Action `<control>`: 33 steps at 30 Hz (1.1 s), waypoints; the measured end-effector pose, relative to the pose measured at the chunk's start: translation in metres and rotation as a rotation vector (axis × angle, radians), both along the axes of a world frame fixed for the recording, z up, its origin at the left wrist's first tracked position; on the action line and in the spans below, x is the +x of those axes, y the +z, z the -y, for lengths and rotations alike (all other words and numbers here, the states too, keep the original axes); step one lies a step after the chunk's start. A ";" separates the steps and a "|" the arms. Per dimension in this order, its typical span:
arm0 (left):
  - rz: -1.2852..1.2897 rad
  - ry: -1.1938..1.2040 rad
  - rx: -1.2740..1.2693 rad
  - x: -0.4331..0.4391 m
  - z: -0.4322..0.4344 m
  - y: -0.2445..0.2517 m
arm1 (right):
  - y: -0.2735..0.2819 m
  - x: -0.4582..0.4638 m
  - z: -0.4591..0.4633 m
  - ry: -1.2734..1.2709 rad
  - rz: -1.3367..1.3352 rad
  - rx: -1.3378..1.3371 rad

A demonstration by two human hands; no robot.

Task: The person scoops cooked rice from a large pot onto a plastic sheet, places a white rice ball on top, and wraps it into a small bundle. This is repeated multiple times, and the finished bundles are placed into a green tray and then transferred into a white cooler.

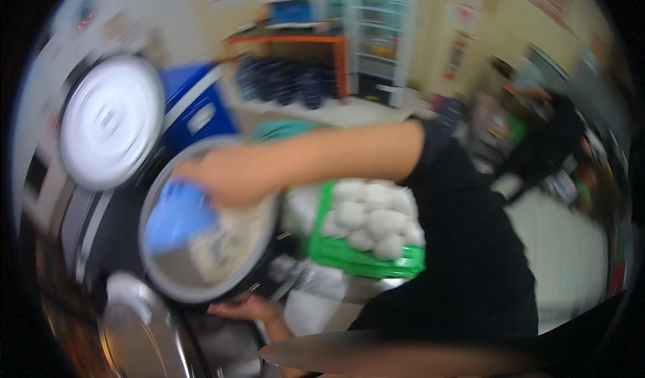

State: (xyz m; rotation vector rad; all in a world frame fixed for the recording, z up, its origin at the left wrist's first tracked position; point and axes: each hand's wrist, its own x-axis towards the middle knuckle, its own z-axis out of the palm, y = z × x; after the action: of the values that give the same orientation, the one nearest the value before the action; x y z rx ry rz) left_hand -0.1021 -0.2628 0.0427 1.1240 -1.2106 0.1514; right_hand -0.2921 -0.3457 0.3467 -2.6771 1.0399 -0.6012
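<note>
My right hand (229,176) reaches across from the right, closed on a light-blue plastic scoop or bowl (179,219). The scoop is tilted inside a round pot (146,257) with a pale rim, over whitish food that looks like cooked rice (234,247). Just below the pot's lower rim is my left hand (247,308), palm up with its fingers extended; blur hides whether it touches the pot. To the right of the pot, a green plastic basket (347,266) holds several white rounded lumps (388,224), whose kind is unclear.
A round, pale lid (111,121) stands raised at the left, beside a blue box (201,111). A shiny metal vessel (141,337) is at lower left. Behind are an orange-framed table (287,39) above large bottles and a glass-door fridge (380,35). Another person's arm (529,93) shows at right.
</note>
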 end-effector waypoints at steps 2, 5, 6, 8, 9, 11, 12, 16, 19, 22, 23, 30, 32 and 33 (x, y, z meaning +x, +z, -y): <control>0.088 -0.029 -0.105 0.003 0.014 -0.019 | -0.015 0.030 0.072 -0.128 -0.316 -0.060; 0.221 -0.001 -0.072 -0.008 0.013 -0.012 | -0.067 0.065 0.146 -0.252 -0.637 0.098; 0.216 -0.001 -0.076 -0.006 0.016 -0.018 | -0.088 0.084 0.162 -0.214 -0.720 0.115; 0.230 0.015 -0.063 0.005 0.011 -0.020 | -0.138 0.133 0.180 -0.023 -0.867 0.141; 0.220 0.007 -0.058 0.002 0.010 -0.019 | -0.159 0.151 0.181 0.094 -0.962 0.159; 0.256 0.042 -0.054 0.007 0.006 -0.023 | -0.189 0.179 0.177 0.375 -1.125 0.199; 0.262 0.047 -0.064 0.007 0.007 -0.023 | -0.194 0.184 0.172 0.487 -1.157 0.209; 0.278 0.058 -0.056 0.001 0.007 -0.027 | -0.209 0.149 0.134 0.539 -0.948 0.317; 0.301 0.073 0.006 0.007 0.003 -0.042 | -0.185 0.114 0.110 0.582 -0.775 0.323; 0.261 0.098 0.078 0.013 -0.001 -0.012 | -0.116 0.109 0.087 0.476 -0.970 0.501; 0.224 0.028 0.072 0.004 0.003 -0.018 | -0.111 0.092 0.092 0.438 -0.951 0.581; 0.037 -0.082 0.067 0.000 0.005 -0.023 | -0.144 0.114 0.125 -0.007 -0.544 0.480; -0.053 -0.128 0.076 -0.003 0.005 -0.028 | -0.176 0.123 0.134 -0.077 -0.459 0.320; 0.027 -0.088 0.076 -0.002 0.005 -0.029 | -0.181 0.127 0.149 -0.029 -0.541 0.293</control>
State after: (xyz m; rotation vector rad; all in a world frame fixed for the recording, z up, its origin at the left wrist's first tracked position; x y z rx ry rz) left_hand -0.1041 -0.2679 0.0136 1.1353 -1.2967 0.0548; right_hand -0.1649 -0.4946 0.1653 -2.6077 1.1777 0.2802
